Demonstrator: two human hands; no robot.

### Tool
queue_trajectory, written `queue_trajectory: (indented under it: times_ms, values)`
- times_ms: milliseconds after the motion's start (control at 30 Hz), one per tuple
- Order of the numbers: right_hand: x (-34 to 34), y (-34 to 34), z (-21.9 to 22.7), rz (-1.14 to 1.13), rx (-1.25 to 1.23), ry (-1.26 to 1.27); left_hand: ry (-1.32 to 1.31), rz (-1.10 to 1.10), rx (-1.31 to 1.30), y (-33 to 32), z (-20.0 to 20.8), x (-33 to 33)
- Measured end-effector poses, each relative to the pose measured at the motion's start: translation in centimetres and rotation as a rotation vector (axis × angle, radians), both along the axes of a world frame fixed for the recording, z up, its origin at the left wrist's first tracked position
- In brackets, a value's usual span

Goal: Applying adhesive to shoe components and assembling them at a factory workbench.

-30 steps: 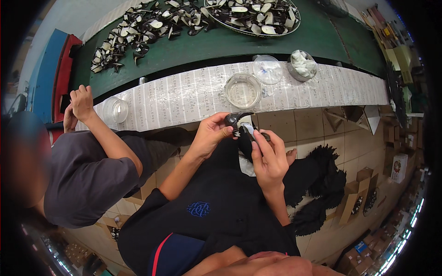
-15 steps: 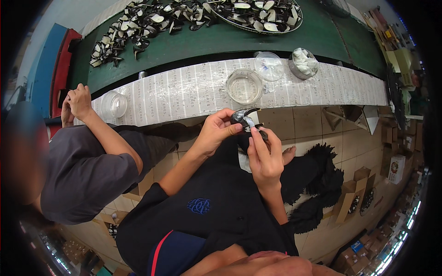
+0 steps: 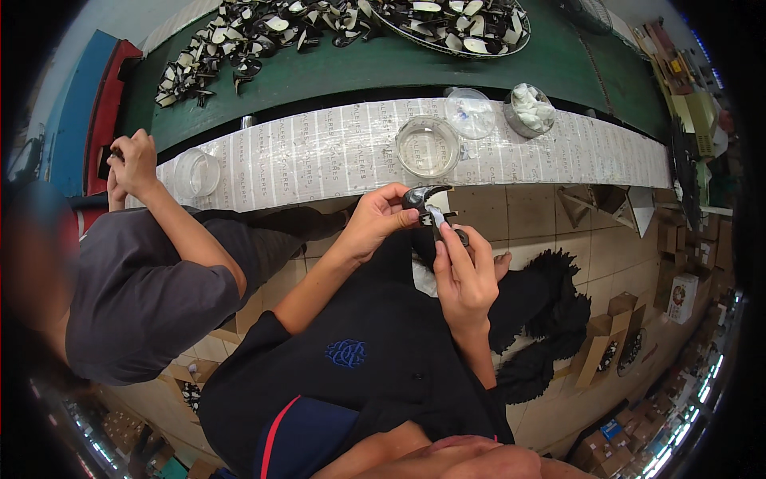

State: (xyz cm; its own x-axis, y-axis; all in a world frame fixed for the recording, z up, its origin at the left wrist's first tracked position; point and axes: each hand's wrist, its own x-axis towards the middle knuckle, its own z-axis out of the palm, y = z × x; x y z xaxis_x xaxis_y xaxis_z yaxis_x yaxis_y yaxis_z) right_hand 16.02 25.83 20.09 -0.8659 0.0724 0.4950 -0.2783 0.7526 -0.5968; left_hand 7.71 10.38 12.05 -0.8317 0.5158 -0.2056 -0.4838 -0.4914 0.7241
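My left hand (image 3: 373,222) is closed around a glossy black shoe heel (image 3: 416,195) with a pale inner face, thumb and fingers pinching its rounded side. My right hand (image 3: 467,275) is closed with its fingertips on a small white wad of cloth (image 3: 436,215), which touches the heel. A dark part shows by the right fingers; I cannot tell whether it belongs to the heel. Just beyond the hands, a clear round dish (image 3: 428,148) holding a clear liquid stands on the bench edge. Several more black and white heels (image 3: 263,36) lie heaped farther back.
A clear lid (image 3: 469,113) and a round tin of white wads (image 3: 529,110) stand right of the dish. More heels fill a large round tray (image 3: 467,32) on the green belt (image 3: 319,76). At left, a co-worker (image 3: 152,287) works beside a clear tub (image 3: 196,173).
My right fingers and the white wad have shifted slightly down along the heel. The left hand keeps its hold. The co-worker's hands have moved a little.
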Motion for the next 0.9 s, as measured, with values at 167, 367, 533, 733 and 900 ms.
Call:
queue_trajectory:
  times_ms: [167,367,533,733,900]
  values:
    - [0.7,0.3,0.9,0.015,-0.044,-0.003,-0.002,-0.007,-0.035,-0.4,-0.4,-0.2]
    - [-0.6,1.3,0.4,-0.035,-0.027,0.013,0.024,-0.026,-0.07,-0.3,-0.3,-0.2]
    - [-1.3,1.8,-0.1,0.017,0.019,-0.02,-0.004,-0.042,-0.062,0.1,0.2,0.1]
    - [-1.3,1.7,-0.4,0.045,0.002,-0.068,-0.002,-0.044,-0.076,0.1,0.7,0.1]
    - [-1.6,1.7,-0.5,0.021,0.033,-0.056,0.002,-0.042,-0.082,0.1,0.8,0.0]
